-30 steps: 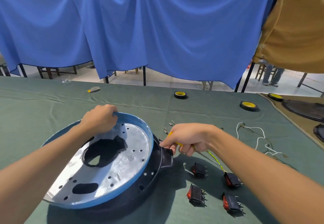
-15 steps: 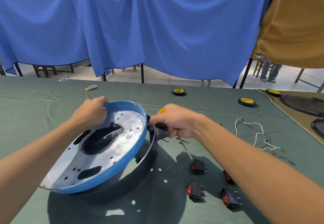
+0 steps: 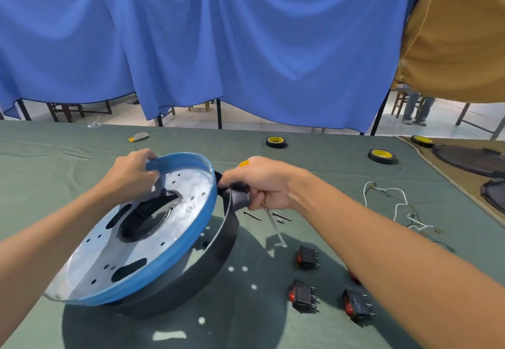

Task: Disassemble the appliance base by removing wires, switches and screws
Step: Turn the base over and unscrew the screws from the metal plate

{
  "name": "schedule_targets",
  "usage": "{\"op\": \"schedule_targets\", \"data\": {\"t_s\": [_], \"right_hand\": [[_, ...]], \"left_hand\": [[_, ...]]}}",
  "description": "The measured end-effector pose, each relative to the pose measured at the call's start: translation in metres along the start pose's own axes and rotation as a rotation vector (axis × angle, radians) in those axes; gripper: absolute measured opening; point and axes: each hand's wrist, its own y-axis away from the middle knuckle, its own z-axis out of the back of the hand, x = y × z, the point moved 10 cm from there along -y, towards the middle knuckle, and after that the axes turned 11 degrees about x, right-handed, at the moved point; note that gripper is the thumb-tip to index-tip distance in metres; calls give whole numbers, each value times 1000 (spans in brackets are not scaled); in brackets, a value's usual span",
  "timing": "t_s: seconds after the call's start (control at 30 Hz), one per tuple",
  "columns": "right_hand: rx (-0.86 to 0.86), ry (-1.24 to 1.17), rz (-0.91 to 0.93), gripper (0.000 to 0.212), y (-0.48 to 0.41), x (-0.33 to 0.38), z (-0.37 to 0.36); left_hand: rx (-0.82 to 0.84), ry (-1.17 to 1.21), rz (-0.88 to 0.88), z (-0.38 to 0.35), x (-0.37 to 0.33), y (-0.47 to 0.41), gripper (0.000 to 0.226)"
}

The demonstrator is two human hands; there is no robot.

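Appliance base is held tilted toward the table's near edge, left of centre, with the far side raised and the near rim on the cloth. The blue rim is gripped at its far side by the left hand, fingers curled over it. The black side tab and a screwdriver are clasped together in the right hand. The handle is mostly hidden; only a yellow end is seen. Screws lie beside the shaft. Four switches are noted toward the near right corner, one largely hidden by the forearm. Wires lie further right, their ends hard to make out.
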Motion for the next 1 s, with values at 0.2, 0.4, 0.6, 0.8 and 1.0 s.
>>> {"op": "schedule_targets", "data": {"t_s": [0.2, 0.4, 0.6, 0.8, 1.0], "right_hand": [[159, 546, -249, 17, 26, -34, -21], [320, 567, -310, 12, 32, -61, -46], [210, 539, -258, 9, 26, -44, -17], [-127, 988, -29, 13, 2, -16, 3], [-233, 1053, -40, 36, -19, -23, -10]], "left_hand": [[130, -135, -173, -30, -44, 2, 16], [218, -195, -207, -43, -59, 13, 14], [228, -237, -221, -40, -57, 25, 17], [224, -231, -229, -39, -57, 26, 21], [202, -218, -242, -36, -54, 28, 22]]}}
